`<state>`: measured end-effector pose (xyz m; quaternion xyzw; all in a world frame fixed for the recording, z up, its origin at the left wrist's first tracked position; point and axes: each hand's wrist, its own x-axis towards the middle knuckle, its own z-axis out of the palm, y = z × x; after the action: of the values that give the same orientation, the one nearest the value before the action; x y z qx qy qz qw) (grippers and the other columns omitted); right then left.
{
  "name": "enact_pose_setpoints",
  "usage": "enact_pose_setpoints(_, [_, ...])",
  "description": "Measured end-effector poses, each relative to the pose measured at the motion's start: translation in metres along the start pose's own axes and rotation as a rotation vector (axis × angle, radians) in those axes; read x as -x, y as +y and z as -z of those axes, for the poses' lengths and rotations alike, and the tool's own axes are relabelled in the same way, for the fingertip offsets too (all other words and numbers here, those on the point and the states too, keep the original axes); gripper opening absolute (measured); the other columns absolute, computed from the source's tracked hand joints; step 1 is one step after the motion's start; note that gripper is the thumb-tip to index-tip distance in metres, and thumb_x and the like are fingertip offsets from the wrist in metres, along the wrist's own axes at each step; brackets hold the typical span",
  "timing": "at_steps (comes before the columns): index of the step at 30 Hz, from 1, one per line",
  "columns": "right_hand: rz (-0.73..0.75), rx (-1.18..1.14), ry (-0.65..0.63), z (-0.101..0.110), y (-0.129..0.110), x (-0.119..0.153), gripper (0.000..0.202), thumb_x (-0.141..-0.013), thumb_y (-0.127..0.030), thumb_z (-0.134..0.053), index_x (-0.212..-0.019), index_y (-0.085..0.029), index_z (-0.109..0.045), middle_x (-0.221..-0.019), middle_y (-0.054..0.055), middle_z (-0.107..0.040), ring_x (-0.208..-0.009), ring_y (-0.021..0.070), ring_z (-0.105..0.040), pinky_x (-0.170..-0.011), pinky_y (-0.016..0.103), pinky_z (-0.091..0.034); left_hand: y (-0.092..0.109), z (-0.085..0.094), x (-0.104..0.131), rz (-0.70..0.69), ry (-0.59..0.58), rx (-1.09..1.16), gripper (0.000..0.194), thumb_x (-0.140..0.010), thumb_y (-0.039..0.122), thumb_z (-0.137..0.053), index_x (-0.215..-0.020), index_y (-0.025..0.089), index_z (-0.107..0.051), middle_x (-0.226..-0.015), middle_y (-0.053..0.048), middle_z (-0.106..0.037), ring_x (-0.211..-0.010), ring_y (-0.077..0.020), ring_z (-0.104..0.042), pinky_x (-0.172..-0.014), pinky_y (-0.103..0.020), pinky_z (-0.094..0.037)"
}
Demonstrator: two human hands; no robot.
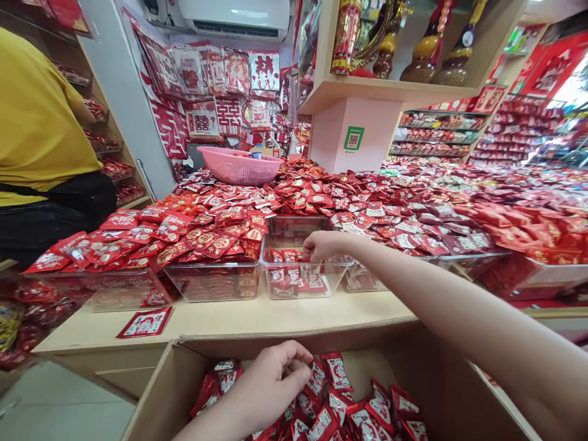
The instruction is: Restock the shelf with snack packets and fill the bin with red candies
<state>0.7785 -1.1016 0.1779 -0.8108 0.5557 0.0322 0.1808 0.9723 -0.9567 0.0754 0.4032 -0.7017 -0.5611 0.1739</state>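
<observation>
My right hand (324,245) reaches into a clear plastic bin (298,224) on the counter, its fingers bent down over a few red and white packets (294,275) at the bottom. Whether it grips one of them is hidden. Lower down, my left hand (280,373) is over an open cardboard box (156,392), with thumb and fingers curled and closed beside a red packet (316,378); what it holds, if anything, cannot be made out. Many small red and white packets (337,371) lie loose in the box.
Bins heaped with red packets (211,239) flank the clear bin. A pink basket (241,166) stands behind them. One flat packet (145,323) lies on the counter edge (239,318). A person in a yellow shirt (41,116) stands at the left. A wooden shelf (395,87) overhangs the counter.
</observation>
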Motion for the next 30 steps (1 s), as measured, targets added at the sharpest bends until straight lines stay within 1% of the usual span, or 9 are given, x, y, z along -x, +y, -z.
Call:
enact_pose_setpoints(2, [-0.01,0.024,-0.114,-0.004,-0.001,-0.01,0.018,-0.056,-0.017,-0.061,-0.074,-0.014,-0.063,-0.058,-0.003,-0.052,-0.053,0.009,-0.047,-0.051,0.022,-0.038,-0.001,0.001,-0.001,0.0,-0.002,-0.004,0.02,-0.075,0.026,-0.045,-0.09,0.017,-0.054,-0.069,0.001,-0.055,-0.065,-0.0127,-0.05,-0.059,-0.024,-0.037])
enact_pose_setpoints(4, [-0.037,0.057,-0.228,-0.007,-0.002,-0.016,0.021,-0.052,-0.022,-0.066,-0.071,-0.014,-0.064,-0.052,-0.004,-0.049,-0.049,0.0088,-0.045,-0.051,0.025,-0.04,-0.001,0.001,-0.001,0.004,-0.007,-0.011,0.02,-0.074,0.024,-0.045,-0.089,0.017,-0.054,-0.069,0.001,-0.055,-0.064,-0.0123,-0.05,-0.058,-0.023,-0.038])
enact_pose_setpoints(7, [-0.078,0.067,-0.329,-0.01,-0.005,-0.02,0.029,-0.047,-0.031,-0.071,-0.069,-0.013,-0.065,-0.048,-0.005,-0.049,-0.046,0.0089,-0.044,-0.053,0.029,-0.042,-0.001,0.002,-0.001,0.0,-0.014,-0.064,0.02,-0.072,0.023,-0.046,-0.088,0.016,-0.055,-0.072,0.0,-0.056,-0.066,-0.0128,-0.05,-0.06,-0.023,-0.038])
enact_pose_setpoints(10, [-0.093,0.035,-0.369,-0.014,-0.003,-0.023,0.034,-0.045,-0.034,-0.072,-0.071,-0.013,-0.065,-0.052,-0.003,-0.054,-0.047,0.01,-0.048,-0.055,0.031,-0.043,0.001,0.002,-0.001,-0.007,-0.007,-0.1,0.02,-0.071,0.023,-0.046,-0.088,0.017,-0.056,-0.073,0.0,-0.057,-0.068,-0.0129,-0.05,-0.061,-0.023,-0.039])
enact_pose_setpoints(14, [-0.17,-0.095,-0.537,-0.02,0.007,-0.031,0.039,-0.046,-0.034,-0.073,-0.076,-0.012,-0.064,-0.062,0.002,-0.059,-0.057,0.0147,-0.056,-0.057,0.03,-0.046,0.003,0.002,0.0,0.01,-0.012,-0.093,0.021,-0.072,0.024,-0.045,-0.089,0.017,-0.055,-0.074,0.0,-0.057,-0.068,-0.0126,-0.05,-0.062,-0.023,-0.039])
enact_pose_setpoints(16, [-0.197,-0.165,-0.593,-0.023,0.011,-0.034,0.039,-0.048,-0.034,-0.072,-0.078,-0.011,-0.063,-0.066,0.003,-0.061,-0.06,0.0161,-0.057,-0.058,0.03,-0.047,0.005,0.002,0.001,0.008,-0.023,-0.1,0.021,-0.072,0.024,-0.044,-0.089,0.017,-0.055,-0.075,0.0,-0.058,-0.069,-0.0125,-0.05,-0.063,-0.023,-0.039])
enact_pose_setpoints(20, [-0.199,-0.171,-0.562,-0.025,0.013,-0.035,0.034,-0.053,-0.033,-0.069,-0.078,-0.011,-0.062,-0.066,0.004,-0.061,-0.061,0.0173,-0.058,-0.057,0.03,-0.047,0.009,0.003,0.001,0.012,-0.034,-0.136,0.021,-0.072,0.023,-0.044,-0.088,0.017,-0.056,-0.074,0.0,-0.058,-0.068,-0.0125,-0.05,-0.062,-0.023,-0.038])
enact_pose_setpoints(24, [-0.183,-0.189,-0.529,-0.025,0.01,-0.034,0.031,-0.056,-0.032,-0.067,-0.078,-0.011,-0.062,-0.064,0.005,-0.061,-0.059,0.0168,-0.058,-0.056,0.03,-0.047,0.009,0.004,-0.001,-0.014,-0.028,-0.167,0.02,-0.073,0.024,-0.044,-0.088,0.018,-0.056,-0.076,0.0,-0.059,-0.07,-0.0127,-0.051,-0.064,-0.023,-0.039])
enact_pose_setpoints(30, [-0.093,-0.24,-0.37,-0.027,-0.007,-0.04,0.034,-0.056,-0.033,-0.068,-0.082,-0.012,-0.063,-0.066,0.004,-0.062,-0.061,0.0157,-0.058,-0.057,0.027,-0.046,0.005,0.002,-0.001,-0.034,-0.034,-0.184,0.02,-0.073,0.022,-0.044,-0.089,0.019,-0.056,-0.077,0.001,-0.06,-0.071,-0.0126,-0.052,-0.065,-0.022,-0.04])
